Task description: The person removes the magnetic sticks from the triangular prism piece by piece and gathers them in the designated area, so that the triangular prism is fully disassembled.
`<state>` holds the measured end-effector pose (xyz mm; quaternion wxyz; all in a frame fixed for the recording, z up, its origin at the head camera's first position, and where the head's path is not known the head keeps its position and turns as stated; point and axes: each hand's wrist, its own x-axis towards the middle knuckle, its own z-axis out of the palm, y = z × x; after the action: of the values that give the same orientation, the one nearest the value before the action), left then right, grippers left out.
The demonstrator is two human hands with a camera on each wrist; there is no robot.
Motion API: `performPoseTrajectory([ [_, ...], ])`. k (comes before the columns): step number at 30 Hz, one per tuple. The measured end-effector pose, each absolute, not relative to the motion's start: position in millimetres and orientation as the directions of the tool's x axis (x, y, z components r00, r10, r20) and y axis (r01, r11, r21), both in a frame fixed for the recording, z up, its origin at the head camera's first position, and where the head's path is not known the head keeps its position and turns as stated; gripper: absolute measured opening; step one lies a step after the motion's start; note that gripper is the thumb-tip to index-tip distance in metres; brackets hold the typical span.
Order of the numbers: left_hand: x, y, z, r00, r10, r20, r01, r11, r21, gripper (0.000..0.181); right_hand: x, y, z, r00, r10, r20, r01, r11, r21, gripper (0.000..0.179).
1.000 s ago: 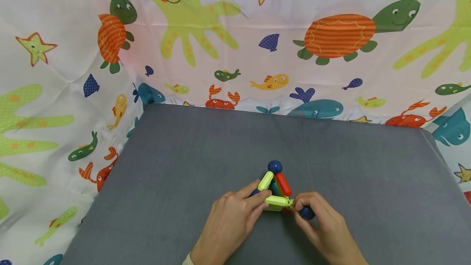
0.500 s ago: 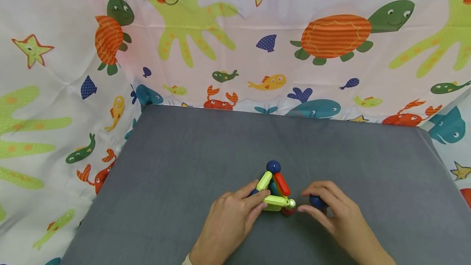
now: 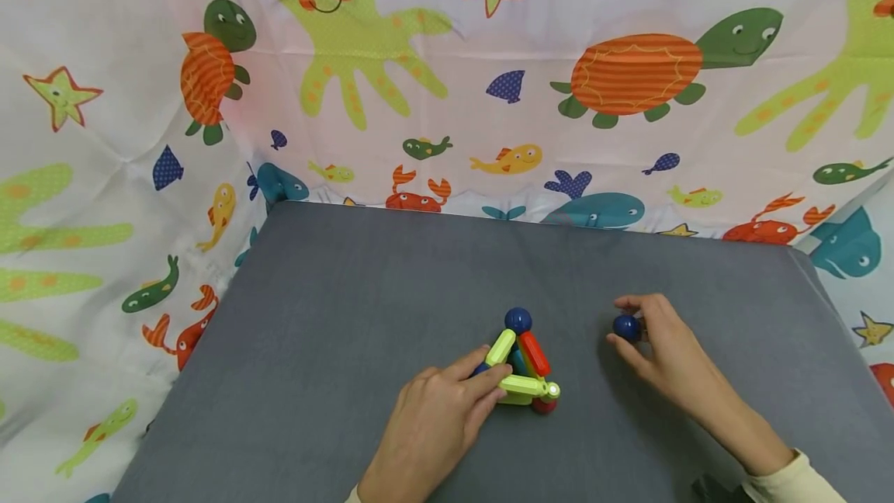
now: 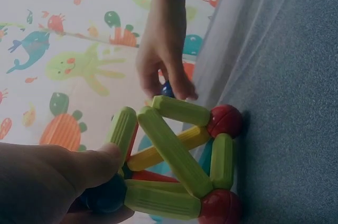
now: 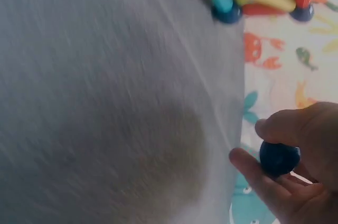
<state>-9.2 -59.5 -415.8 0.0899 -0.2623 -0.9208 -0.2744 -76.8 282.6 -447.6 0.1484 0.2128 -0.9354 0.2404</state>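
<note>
A structure of toy building sticks [image 3: 520,385] and balls stands on the grey surface, with green, red and yellow sticks. A blue ball [image 3: 518,320] tops its far corner, and red balls [image 4: 225,120] sit at its base. My left hand [image 3: 440,418] grips it at the left corner, thumb and fingers about another blue ball [image 4: 105,195]. Off to the right, my right hand [image 3: 670,352] holds a loose blue ball [image 3: 627,327] above the surface, between thumb and fingers in the right wrist view. The left fingers partly hide the structure's left corner.
The grey table surface [image 3: 377,278] spreads around the hands. A white curtain [image 3: 447,45] printed with sea animals hangs along its back and left side. A dark object [image 3: 715,489] shows by the right sleeve.
My right hand has moved away from the structure, to the right and farther back, carrying the blue ball. The left hand stays on the structure.
</note>
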Motion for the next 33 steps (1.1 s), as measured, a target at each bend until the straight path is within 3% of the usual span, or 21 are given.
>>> performPoseTrajectory([
  [8,-8.9,-60.0,-417.5,-0.849,0.433,0.301,0.527,0.719,0.452,0.028,-131.1,296.1,-447.7,-0.893,-0.292,0.343,-0.414,0.832,-0.369,0.038],
  [15,-7.9,-59.2,-416.6,-0.849,0.434,0.303,0.528,0.723,0.446,0.028,-168.5,306.4,-460.0,-0.919,-0.280,0.278,-0.371,0.854,-0.366,0.038],
  [33,-6.7,-58.9,-416.5,-0.849,0.429,0.310,0.527,0.732,0.431,0.029,-214.7,323.2,-466.2,-0.962,-0.209,0.175,-0.260,0.896,-0.361,0.040],
])
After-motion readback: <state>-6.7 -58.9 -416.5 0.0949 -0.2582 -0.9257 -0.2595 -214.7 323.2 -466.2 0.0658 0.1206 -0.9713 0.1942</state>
